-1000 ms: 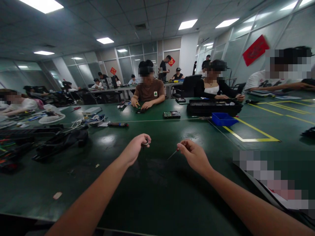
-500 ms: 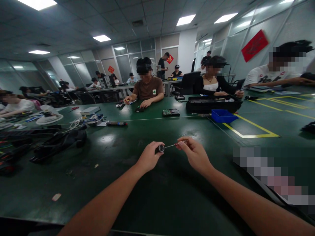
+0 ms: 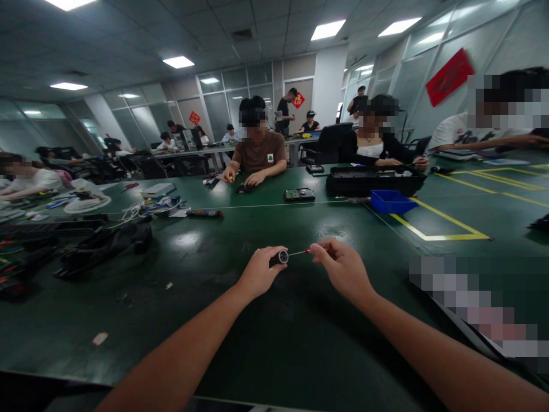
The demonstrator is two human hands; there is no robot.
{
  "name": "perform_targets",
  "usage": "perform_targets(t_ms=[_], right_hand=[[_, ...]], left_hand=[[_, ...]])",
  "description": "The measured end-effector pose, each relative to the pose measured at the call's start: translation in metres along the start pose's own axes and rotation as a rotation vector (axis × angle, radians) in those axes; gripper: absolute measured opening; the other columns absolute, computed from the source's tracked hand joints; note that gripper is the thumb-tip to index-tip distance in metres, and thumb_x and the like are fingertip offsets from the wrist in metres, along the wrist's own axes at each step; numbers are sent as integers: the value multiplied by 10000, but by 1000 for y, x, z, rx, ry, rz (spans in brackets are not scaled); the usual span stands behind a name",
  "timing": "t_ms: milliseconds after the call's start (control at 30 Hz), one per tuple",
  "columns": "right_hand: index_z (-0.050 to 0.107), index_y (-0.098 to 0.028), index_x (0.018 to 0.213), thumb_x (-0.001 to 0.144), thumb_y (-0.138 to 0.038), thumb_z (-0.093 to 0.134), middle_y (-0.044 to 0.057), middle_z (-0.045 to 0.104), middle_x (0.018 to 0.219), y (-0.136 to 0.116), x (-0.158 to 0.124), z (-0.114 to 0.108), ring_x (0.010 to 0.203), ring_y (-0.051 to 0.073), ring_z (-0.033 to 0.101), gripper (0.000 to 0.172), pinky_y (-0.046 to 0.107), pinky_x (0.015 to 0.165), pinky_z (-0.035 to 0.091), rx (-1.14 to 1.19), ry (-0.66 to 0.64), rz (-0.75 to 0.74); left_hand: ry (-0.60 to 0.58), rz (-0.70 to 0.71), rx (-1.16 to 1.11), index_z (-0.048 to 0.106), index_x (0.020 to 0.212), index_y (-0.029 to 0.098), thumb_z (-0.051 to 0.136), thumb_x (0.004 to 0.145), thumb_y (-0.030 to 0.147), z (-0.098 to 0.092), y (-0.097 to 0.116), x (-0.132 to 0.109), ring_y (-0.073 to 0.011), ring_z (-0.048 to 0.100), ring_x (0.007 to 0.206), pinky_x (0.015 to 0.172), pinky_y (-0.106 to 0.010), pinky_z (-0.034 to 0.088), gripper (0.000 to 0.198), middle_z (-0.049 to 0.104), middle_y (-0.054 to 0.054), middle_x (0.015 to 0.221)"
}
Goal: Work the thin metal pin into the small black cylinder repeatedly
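Above the green table (image 3: 274, 349), my left hand (image 3: 259, 272) is closed around a small dark round part (image 3: 282, 257) with a pale rim, its open end turned to the right. My right hand (image 3: 341, 266) pinches the red handle of a thin screwdriver (image 3: 299, 253). The metal shaft points left, and its tip reaches the rim or inside of the round part; which of the two I cannot tell. Most of the handle is hidden by my right fingers.
Ahead lie a circuit-board device (image 3: 299, 195), a blue bin (image 3: 392, 201) and a long black tray (image 3: 377, 182). Leftward are a dark pen-like tool (image 3: 205, 213), cables (image 3: 132, 213) and a black bag-like item (image 3: 105, 249). A person (image 3: 259, 151) works across the table.
The view has shifted slightly. Both hands stay almost in place, the screwdriver still at the round part. The right fingers have moved a little on the handle.
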State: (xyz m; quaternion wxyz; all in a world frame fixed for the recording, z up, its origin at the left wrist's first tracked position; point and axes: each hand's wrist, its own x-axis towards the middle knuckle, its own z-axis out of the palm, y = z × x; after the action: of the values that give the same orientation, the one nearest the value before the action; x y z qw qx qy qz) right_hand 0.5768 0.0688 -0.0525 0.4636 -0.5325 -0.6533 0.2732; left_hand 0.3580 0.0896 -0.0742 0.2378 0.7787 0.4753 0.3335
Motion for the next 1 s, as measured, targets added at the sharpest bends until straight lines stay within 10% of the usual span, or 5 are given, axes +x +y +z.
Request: perform_targets(t_ms=[733,1000], right_hand=[[608,-234,1010,964,-423,397,19,621,759,3,-2,6,695,198,593,287,335,647,446,0,-88,-46],[639,-209,935,852,-440,614,53,673,873,9,5,13,817,206,630,247,382,811,510,469,-26,125]], left_hand=[[-9,20,91,657,1191,233,685,842,174,-2,2,-1,-238,594,1094,1000,-407,412,355,677,-58,1164],[36,25,123,631,1216,232,675,855,202,-3,0,2,-246,592,1099,994,-418,418,365,670,-63,1171]])
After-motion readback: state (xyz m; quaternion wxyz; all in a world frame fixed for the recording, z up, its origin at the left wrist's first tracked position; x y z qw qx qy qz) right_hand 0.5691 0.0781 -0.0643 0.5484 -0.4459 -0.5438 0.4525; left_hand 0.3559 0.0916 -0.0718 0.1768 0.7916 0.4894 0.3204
